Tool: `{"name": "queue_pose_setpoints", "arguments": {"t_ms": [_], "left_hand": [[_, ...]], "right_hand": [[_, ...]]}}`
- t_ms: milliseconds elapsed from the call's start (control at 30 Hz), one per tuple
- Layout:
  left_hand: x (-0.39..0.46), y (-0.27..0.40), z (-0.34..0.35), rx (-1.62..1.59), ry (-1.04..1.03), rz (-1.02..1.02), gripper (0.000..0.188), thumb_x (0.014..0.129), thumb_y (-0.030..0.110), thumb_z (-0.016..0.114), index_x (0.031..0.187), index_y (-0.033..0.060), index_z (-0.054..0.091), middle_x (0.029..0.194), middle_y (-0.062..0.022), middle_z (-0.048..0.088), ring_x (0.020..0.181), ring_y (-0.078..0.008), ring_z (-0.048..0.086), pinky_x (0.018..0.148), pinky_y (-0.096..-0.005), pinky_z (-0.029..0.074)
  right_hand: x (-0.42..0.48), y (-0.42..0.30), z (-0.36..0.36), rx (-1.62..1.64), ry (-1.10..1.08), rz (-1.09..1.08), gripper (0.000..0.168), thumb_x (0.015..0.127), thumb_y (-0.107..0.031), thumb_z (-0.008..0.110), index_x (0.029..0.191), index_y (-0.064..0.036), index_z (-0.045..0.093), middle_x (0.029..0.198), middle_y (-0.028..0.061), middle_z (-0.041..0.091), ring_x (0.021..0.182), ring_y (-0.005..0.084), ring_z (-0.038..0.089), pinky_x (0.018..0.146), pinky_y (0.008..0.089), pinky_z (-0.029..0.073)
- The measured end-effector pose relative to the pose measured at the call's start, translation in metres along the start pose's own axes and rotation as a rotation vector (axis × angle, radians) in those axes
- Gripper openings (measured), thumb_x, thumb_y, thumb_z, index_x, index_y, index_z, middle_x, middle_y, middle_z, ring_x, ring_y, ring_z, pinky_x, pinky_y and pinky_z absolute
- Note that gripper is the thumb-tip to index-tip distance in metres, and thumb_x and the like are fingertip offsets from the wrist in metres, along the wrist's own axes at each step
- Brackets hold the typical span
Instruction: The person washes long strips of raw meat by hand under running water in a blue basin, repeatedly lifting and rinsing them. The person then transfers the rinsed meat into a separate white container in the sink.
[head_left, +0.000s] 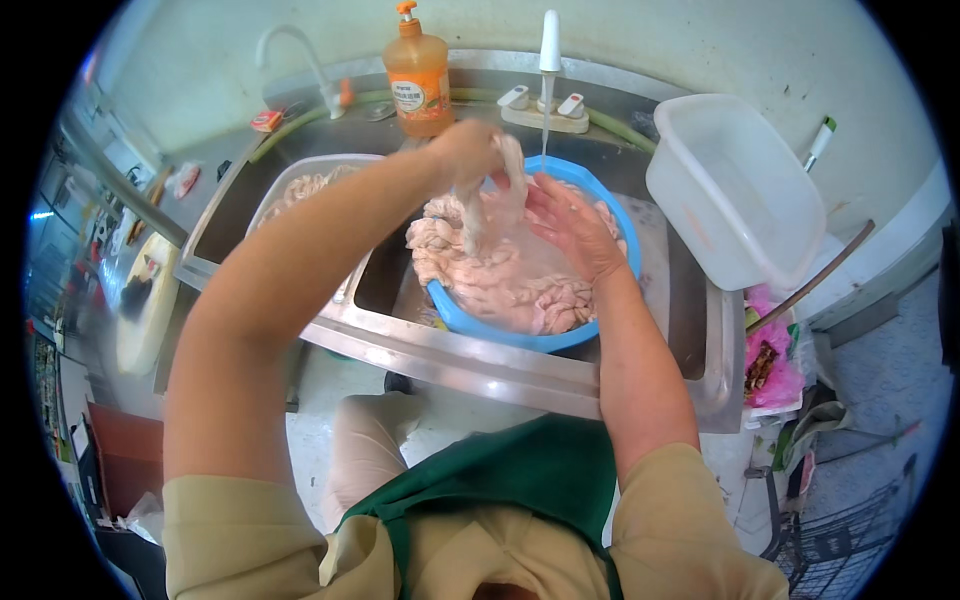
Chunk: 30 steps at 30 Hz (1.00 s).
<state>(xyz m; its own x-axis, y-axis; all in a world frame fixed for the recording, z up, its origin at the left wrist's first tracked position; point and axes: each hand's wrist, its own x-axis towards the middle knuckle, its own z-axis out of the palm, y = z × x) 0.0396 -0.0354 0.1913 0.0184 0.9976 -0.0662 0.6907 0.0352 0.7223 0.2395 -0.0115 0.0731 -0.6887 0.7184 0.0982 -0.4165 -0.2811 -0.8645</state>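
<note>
A blue plastic basin (630, 232) stands in the steel sink. It is heaped with pale pink, ruffled animal intestines (480, 277) in cloudy water. My left hand (472, 156) is raised over the basin, gripping a length of intestine (512, 176) that hangs down into the heap. Close on the right of that length is my right hand (576, 231), its fingers apart and nothing seen held in it. Whether its fingertips touch the strand is unclear. Water runs from the white tap (550, 45) into the basin's far side.
A white tub (319, 163) with more intestines sits in the left sink bowl, partly behind my left arm. An orange pump bottle (417, 82) stands behind. An empty white plastic tub (735, 195) leans at the right. The steel sink edge (480, 379) crosses before me.
</note>
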Motion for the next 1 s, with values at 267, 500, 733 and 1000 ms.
{"name": "queue_pose_setpoints", "arguments": {"t_ms": [267,500,733,1000], "left_hand": [[-0.009,-0.007,0.048,0.499,0.023,0.136,0.026,0.070,0.010,0.064,0.096,0.0059,0.064,0.085,-0.0156,0.067,0.082,-0.0323,0.064,0.072,-0.0390,0.050],[0.003,0.038,0.017,0.366,0.269,0.297,0.023,0.083,0.021,0.053,0.094,0.0039,0.064,0.088,-0.0194,0.066,0.086,-0.0360,0.063,0.077,-0.0428,0.049],[0.007,0.078,-0.068,0.216,0.508,0.193,0.018,0.080,0.017,0.056,0.093,0.0077,0.063,0.079,-0.0080,0.064,0.065,-0.0164,0.059,0.060,-0.0338,0.048],[-0.003,0.123,-0.076,0.103,0.653,0.161,0.028,0.085,0.022,0.050,0.103,0.0070,0.065,0.084,-0.0153,0.066,0.084,-0.0294,0.065,0.072,-0.0417,0.050]], "right_hand": [[0.002,0.011,0.016,-0.298,-0.118,-0.112,0.037,0.085,-0.020,0.060,0.118,-0.006,0.054,0.104,0.0038,0.060,0.101,0.0137,0.054,0.091,0.0281,0.039],[0.002,0.004,0.015,-0.401,0.047,-0.106,0.014,0.090,-0.019,0.054,0.094,-0.007,0.059,0.085,0.0007,0.059,0.086,0.0124,0.054,0.083,0.0270,0.040],[0.003,0.019,0.008,-0.533,0.139,-0.069,0.018,0.091,-0.023,0.053,0.090,-0.007,0.060,0.088,0.0008,0.058,0.087,0.0116,0.052,0.084,0.0262,0.038],[0.008,0.024,-0.005,-0.700,0.294,-0.238,0.029,0.086,-0.019,0.059,0.109,-0.001,0.056,0.096,0.0050,0.061,0.088,0.0150,0.056,0.081,0.0291,0.044]]}}
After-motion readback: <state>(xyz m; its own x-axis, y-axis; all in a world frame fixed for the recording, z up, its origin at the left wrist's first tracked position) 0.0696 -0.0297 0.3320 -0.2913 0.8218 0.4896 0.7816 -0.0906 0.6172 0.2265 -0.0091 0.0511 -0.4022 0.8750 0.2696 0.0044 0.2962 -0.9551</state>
